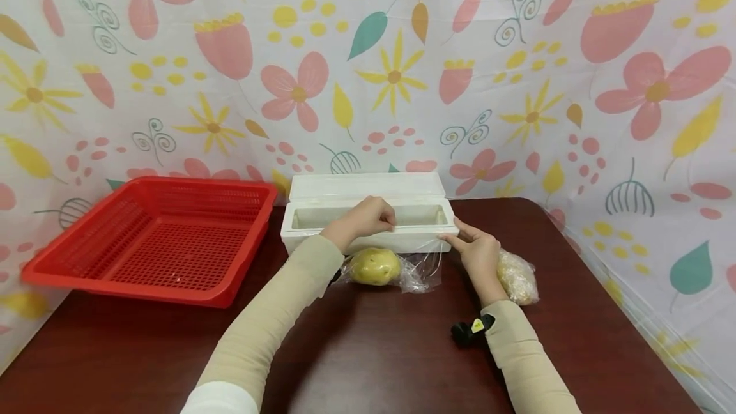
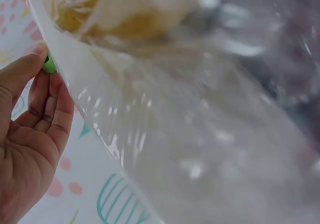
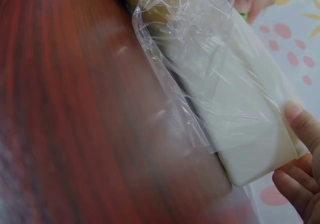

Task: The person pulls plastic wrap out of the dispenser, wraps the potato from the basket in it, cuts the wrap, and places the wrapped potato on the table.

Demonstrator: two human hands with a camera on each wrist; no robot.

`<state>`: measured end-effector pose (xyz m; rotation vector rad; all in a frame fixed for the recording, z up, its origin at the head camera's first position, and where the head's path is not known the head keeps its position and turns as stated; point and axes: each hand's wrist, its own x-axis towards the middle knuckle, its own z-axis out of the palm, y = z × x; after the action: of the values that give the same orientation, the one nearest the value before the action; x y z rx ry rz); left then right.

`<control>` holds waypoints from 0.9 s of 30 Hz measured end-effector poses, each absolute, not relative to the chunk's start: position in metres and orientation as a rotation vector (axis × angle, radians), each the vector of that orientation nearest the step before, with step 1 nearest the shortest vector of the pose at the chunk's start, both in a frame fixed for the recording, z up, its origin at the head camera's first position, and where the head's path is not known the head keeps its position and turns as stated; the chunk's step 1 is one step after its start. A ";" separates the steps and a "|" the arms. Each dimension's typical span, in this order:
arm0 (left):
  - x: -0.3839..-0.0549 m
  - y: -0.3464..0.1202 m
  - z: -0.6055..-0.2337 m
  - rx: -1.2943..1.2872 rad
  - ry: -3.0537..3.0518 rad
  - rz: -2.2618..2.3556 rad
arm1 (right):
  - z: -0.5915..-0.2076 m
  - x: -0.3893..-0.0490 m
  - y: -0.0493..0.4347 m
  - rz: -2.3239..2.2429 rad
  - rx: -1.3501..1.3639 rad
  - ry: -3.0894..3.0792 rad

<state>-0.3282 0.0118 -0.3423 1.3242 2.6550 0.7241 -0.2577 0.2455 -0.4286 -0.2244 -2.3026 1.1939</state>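
Note:
A long white cling film dispenser [image 1: 310, 241] lies across the table with its lid [image 1: 368, 185] raised at the back. My left hand [image 1: 368, 217] reaches over its front edge, thumb and fingers pinching a small green slider [image 2: 49, 65] on that edge. Gripping the dispenser's right end is my right hand [image 1: 478, 253], its thumb on the edge near the top. Clear cling film [image 3: 200, 84] hangs down over the dispenser's front. A yellow potato [image 1: 375, 266] sits in the film just before the dispenser. Part of the dispenser's inside is hidden behind my left hand.
A red plastic basket [image 1: 230, 273] stands at the left of the dark wooden table [image 1: 374, 350]. Beside my right wrist lies a film-wrapped yellowish item [image 1: 517, 278], partly covered by the hand. A flower-patterned curtain [image 1: 345, 37] hangs behind the table.

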 end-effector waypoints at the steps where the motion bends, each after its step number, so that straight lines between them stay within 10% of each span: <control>1: -0.328 0.010 -0.342 1.319 2.654 0.722 | -0.429 -0.257 0.246 1.197 -0.228 -2.303; 27: -0.324 -0.022 -0.322 1.168 2.700 0.480 | -0.431 -0.258 0.246 1.216 -0.243 -2.298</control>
<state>-0.3245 -0.0223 -0.3218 1.1678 2.6997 0.4801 -0.2577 0.2464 -0.4314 -0.2429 -2.2980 1.2161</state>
